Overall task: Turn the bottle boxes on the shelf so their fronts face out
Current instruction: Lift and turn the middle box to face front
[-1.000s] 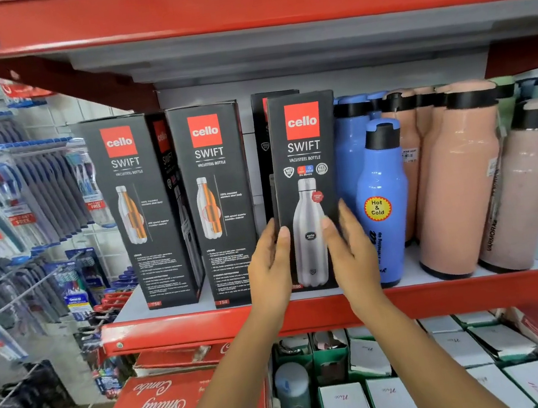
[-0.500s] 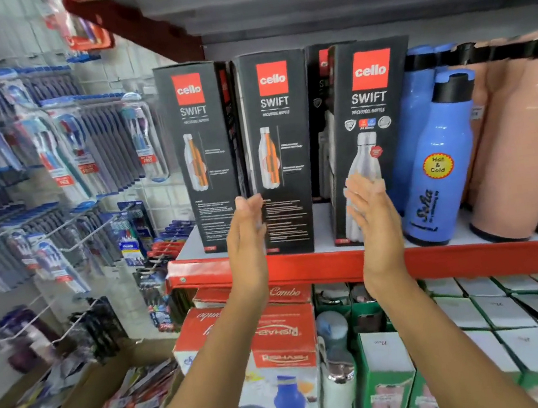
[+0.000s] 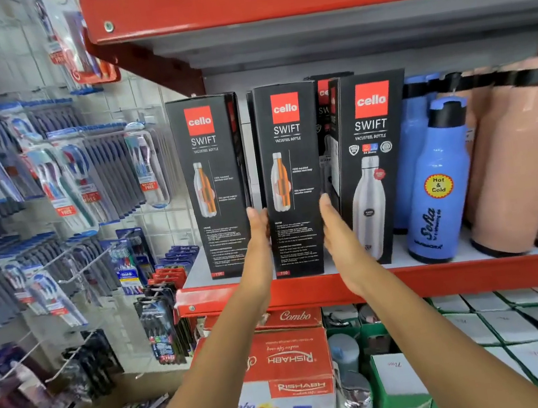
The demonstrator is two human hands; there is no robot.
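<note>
We are bracketing the middle Cello Swift box (image 3: 292,180) at frame centre on the red shelf (image 3: 444,277), left hand (image 3: 260,236) and right hand (image 3: 336,229) flat, fingers together, seemingly touching its sides. Next: grip and swivel it.

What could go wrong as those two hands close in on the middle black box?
The middle box is tall and narrow and stands at the shelf lip; turning it could tip it off the front. The left hand sits in the narrow gap beside the left box, so that one might get nudged askew. The right hand is close to the already front-facing right box and could knock it crooked.
</note>
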